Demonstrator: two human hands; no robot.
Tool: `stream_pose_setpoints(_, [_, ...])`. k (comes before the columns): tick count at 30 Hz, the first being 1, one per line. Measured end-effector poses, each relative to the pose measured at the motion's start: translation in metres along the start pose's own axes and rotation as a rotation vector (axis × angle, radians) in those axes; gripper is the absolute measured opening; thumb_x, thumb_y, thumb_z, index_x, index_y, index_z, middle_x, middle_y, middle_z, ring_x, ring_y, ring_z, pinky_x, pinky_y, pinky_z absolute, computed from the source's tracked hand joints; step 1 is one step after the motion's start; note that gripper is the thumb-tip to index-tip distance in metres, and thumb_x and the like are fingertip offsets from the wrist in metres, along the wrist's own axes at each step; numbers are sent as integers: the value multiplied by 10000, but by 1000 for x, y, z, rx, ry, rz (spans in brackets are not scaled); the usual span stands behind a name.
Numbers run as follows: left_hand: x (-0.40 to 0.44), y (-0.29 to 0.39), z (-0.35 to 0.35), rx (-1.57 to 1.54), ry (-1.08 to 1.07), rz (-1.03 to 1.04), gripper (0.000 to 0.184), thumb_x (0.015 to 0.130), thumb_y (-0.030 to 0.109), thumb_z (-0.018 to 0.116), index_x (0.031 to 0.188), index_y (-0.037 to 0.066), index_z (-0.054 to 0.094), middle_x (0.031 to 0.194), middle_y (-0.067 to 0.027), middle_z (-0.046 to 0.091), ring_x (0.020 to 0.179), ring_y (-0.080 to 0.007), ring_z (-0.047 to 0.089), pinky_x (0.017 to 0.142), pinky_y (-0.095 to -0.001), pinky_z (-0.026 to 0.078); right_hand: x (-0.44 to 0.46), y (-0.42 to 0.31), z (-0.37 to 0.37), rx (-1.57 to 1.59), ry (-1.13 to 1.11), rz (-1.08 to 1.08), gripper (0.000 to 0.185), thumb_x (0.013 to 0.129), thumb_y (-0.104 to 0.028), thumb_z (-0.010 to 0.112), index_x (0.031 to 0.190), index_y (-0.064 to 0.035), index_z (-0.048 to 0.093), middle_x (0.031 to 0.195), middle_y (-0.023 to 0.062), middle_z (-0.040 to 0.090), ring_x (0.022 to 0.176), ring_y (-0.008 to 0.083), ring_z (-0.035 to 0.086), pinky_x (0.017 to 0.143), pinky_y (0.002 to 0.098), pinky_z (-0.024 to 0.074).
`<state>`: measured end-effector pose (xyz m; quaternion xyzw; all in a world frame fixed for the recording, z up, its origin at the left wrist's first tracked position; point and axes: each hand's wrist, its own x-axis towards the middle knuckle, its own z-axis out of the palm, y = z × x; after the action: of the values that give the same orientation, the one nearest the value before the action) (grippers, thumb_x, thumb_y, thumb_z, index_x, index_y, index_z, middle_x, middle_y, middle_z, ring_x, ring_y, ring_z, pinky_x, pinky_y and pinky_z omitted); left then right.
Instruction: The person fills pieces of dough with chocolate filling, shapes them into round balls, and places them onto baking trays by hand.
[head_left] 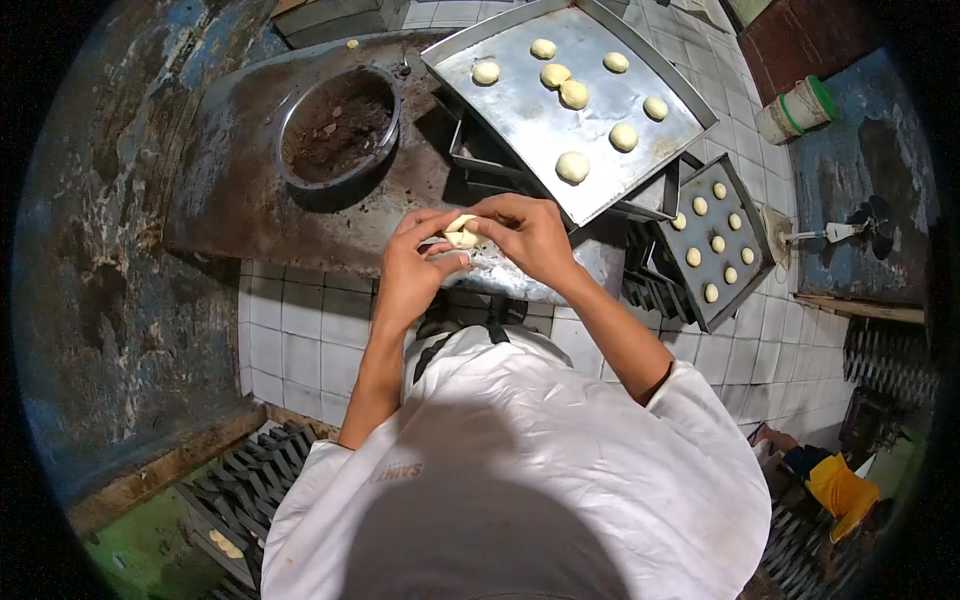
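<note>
Between my two hands, just over the near edge of the table, is a piece of pale dough (462,238), partly hidden by the fingers. My left hand (412,262) cups it from the left, fingers curled around it. From the right, my right hand (525,235) pinches the dough with thumb and fingers. Ahead to the left stands a round metal bowl (290,165) with a dark brown crumbly filling (340,130) inside. A metal tray (510,115) to the front right carries several dough balls (572,167); two near its middle touch each other.
The worn table (230,150) carries the bowl. More trays are stacked under the tray. Lower right, a dark tray (735,270) holds several dough balls. A white bucket with a green rim (800,110) and a fan (875,230) are farther right. A person in yellow (840,495) is lower right.
</note>
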<state>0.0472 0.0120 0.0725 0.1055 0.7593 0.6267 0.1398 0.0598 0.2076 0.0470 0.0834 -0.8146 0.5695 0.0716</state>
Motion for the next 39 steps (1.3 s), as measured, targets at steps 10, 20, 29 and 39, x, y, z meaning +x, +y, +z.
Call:
stream_pose_setpoints(10, [10,2,-41,-695,362,184,325,1039,161,589,1271,-64,628,1210,-177,697,1069,-184,661,964,-328,510,16,-62,61,-164,47,-202,305,873,-104,732,1163,-24,679,1023,183,691,817,314,694,675,424,527])
stream_pose_setpoints(20, [21,19,-104,-386,-241,655,501,904,91,576,1383,-55,555,1418,-198,587,1489,-301,344,1229,-419,236,48,-98,99,563,96,129,237,883,-86,755,1081,-3,655,1026,33,696,898,106,636,810,305,524])
stream_pose_setpoints(29, [27,-16,-126,-1004,48,-68,284,1032,253,611,1136,-10,632,1178,-142,686,1082,-213,669,965,-333,532,48,-120,152,-159,327,-35,328,799,-64,777,1117,-40,702,972,112,645,869,262,686,777,379,542])
stream_pose_setpoints(39, [26,-12,-156,-938,-192,210,333,999,130,536,1274,-25,643,1457,-197,534,1303,-256,546,1085,-362,445,66,-115,166,136,342,117,210,841,-31,774,1037,26,725,942,76,719,868,115,656,759,271,529])
